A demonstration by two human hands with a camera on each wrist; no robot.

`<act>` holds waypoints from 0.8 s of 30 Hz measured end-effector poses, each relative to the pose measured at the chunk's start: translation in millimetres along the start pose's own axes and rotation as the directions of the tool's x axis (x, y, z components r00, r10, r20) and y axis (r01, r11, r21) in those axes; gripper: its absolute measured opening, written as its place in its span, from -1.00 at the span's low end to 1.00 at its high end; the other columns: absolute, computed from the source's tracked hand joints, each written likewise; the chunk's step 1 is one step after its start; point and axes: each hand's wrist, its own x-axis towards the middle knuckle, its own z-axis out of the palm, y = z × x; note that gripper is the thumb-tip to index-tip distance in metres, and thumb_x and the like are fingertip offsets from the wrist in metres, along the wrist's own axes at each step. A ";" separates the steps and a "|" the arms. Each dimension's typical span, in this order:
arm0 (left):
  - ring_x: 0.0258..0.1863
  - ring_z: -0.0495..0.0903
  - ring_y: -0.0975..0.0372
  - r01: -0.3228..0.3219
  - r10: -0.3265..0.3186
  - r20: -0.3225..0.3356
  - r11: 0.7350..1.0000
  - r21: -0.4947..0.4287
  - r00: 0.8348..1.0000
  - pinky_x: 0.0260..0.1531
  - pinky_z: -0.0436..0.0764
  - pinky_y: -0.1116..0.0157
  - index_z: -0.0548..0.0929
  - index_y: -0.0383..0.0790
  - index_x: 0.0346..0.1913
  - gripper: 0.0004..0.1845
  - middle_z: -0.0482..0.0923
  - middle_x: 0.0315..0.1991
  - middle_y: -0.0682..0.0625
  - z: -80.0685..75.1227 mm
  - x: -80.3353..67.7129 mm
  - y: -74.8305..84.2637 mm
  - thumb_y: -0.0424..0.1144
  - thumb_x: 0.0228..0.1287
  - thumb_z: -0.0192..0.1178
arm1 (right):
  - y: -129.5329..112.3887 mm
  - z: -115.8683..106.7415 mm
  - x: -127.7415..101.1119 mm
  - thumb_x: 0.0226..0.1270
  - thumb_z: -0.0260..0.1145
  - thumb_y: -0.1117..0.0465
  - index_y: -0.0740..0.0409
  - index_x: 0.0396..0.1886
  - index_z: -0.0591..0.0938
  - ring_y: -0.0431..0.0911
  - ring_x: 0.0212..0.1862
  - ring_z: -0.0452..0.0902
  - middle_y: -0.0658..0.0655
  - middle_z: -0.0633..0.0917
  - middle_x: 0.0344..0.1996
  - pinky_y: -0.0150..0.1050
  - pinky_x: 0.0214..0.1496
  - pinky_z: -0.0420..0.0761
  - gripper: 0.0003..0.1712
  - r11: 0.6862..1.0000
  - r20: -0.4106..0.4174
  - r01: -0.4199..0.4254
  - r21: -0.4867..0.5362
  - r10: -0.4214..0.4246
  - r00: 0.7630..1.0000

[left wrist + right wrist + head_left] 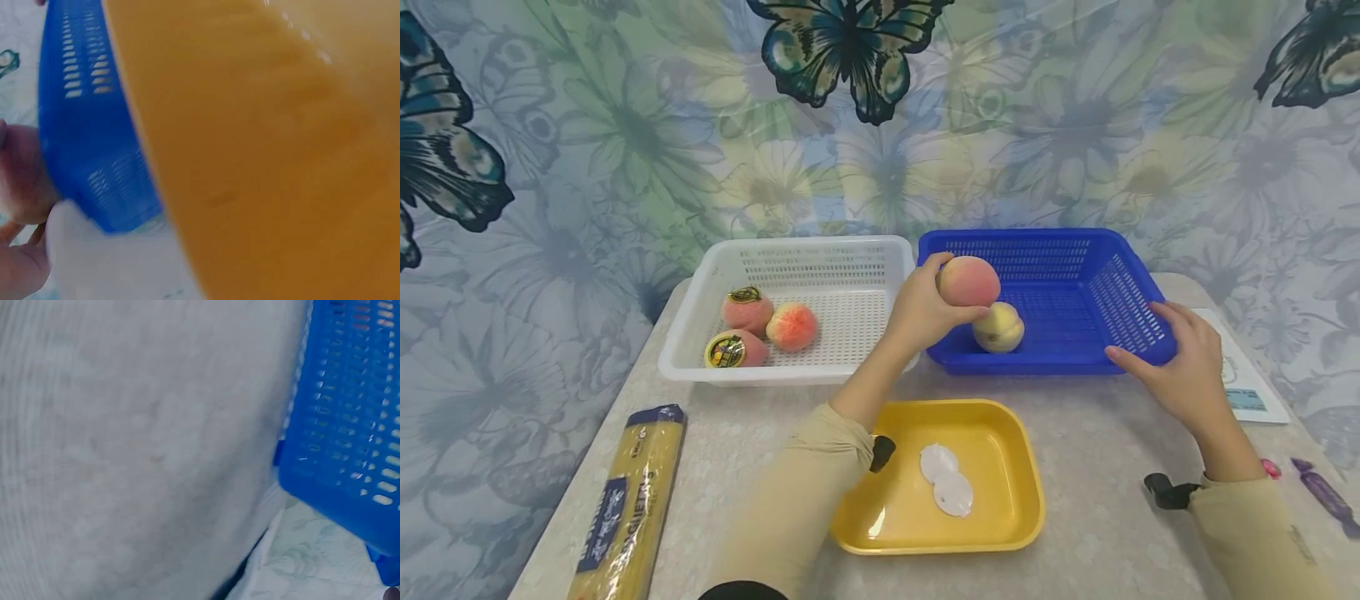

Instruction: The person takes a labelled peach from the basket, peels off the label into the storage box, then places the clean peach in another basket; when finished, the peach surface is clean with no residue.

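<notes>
Past the beige left sleeve [790, 500], a peach [970, 282] was pinched by the nearer left hand [920, 307] at the left end of the blue basket [1052, 362], beside a pale fruit [1000, 332], while the right front corner was touched by the spread right hand [1191, 367].

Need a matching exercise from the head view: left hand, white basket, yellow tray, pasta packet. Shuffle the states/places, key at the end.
Column one
1. left hand
2. white basket
3. yellow tray
4. pasta packet

Column two
A. bears two round white pieces
B. grips a peach
C. lies at the left side of the table
D. contains three peaches, two with labels showing

Pairs
1-B
2-D
3-A
4-C
</notes>
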 end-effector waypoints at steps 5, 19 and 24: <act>0.15 0.56 0.07 0.050 -0.048 -0.039 0.997 0.060 0.998 0.11 0.64 0.12 0.31 -0.14 0.44 -0.02 0.49 0.25 -0.15 18.1 9.8 -2.2 0.08 -0.02 0.53 | 10.3 2.1 3.9 0.18 0.46 -0.05 0.26 0.57 0.06 0.43 0.52 -0.21 0.45 -0.02 0.54 0.50 0.41 -0.10 0.13 0.994 0.075 -0.103 0.019 0.101 0.992; 0.07 0.61 -0.05 -0.038 0.074 -0.081 0.924 0.380 0.994 0.02 0.68 0.03 0.32 0.09 0.45 -0.19 0.39 0.26 -0.23 39.6 15.6 -4.1 -0.02 0.16 0.43 | 13.9 4.8 4.2 0.23 0.42 -0.11 0.24 0.59 -0.03 0.46 0.53 -0.31 0.39 -0.14 0.58 0.55 0.38 -0.13 0.17 0.988 0.132 -0.155 -0.010 0.155 0.979; 0.09 0.57 -0.02 -0.101 0.143 -0.045 0.856 0.508 0.989 -0.05 0.70 0.05 0.41 0.14 0.38 -0.19 0.45 0.19 -0.19 30.0 15.5 -2.5 -0.11 0.02 0.53 | 14.2 4.3 5.5 0.24 0.40 -0.11 0.23 0.59 -0.04 0.47 0.53 -0.33 0.38 -0.15 0.58 0.57 0.37 -0.15 0.16 0.988 0.141 -0.154 -0.013 0.154 0.978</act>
